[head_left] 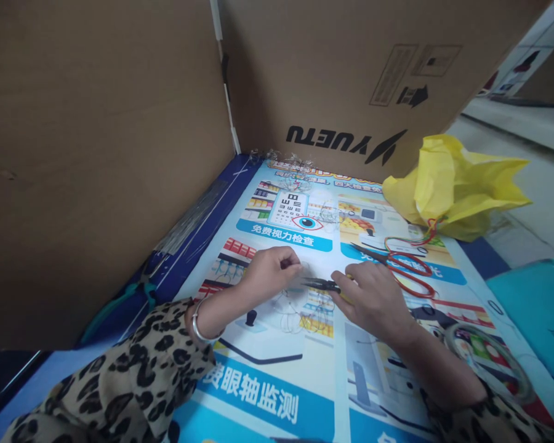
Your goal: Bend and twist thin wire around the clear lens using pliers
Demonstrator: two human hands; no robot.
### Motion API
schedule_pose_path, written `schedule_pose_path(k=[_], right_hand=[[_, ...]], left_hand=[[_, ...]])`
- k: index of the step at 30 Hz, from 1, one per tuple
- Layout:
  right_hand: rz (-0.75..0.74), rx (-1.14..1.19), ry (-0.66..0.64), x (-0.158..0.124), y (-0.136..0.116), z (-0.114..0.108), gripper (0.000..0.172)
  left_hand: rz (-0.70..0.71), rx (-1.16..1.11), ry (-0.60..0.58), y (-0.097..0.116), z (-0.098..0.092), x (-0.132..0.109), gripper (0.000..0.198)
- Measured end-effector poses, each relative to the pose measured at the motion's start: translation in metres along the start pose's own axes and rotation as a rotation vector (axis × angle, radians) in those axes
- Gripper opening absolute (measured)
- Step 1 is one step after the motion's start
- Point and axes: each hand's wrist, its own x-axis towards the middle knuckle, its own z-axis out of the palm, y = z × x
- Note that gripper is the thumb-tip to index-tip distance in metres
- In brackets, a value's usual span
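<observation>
My right hand point(373, 298) is wrapped round a pair of pliers point(322, 283) with dark narrow jaws and a yellowish handle. The jaws point left, towards my left hand point(273, 271). Thumb and fingers of that left hand are pinched together close to the pliers' tip. Thin wire appears to run there, but it is too fine to make out clearly. Loops of thin wire point(293, 311) lie on the printed poster point(318, 354) just below both hands. Beyond my right hand rest scissors point(413, 266) with red handles.
Tall cardboard panels point(332, 74) stand at the left and back. A yellow bag point(447, 184) sits at the right, above a teal bag point(535, 314). Teal-handled pliers point(143, 289) and straight wires point(191, 218) lie along the left edge. A clear coil point(487, 363) is at right.
</observation>
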Motion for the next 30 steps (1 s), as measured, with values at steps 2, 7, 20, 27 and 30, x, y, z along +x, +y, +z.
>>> schedule_pose_path(k=[2, 7, 20, 27, 30], right_hand=[[0.011, 0.003, -0.032, 0.0014, -0.004, -0.0011, 0.017], [0.056, 0.032, -0.075, 0.0027, -0.0071, -0.0005, 0.019], [0.091, 0.124, -0.135, 0.0034, -0.0101, 0.0018, 0.022], [0.093, 0.119, -0.151, 0.0042, -0.0107, 0.0016, 0.021], [0.097, 0.12, -0.159, 0.0039, -0.0106, 0.0016, 0.021]], left_hand=[[0.005, 0.003, 0.002, 0.0, -0.0006, -0.0009, 0.011], [-0.002, -0.036, 0.005, 0.0041, -0.0014, -0.0024, 0.011], [-0.072, -0.076, 0.061, 0.0065, 0.0032, -0.0047, 0.012], [-0.064, -0.064, 0.073, 0.0065, 0.0045, -0.0043, 0.013], [-0.067, -0.085, 0.074, 0.007, 0.0053, -0.0048, 0.014]])
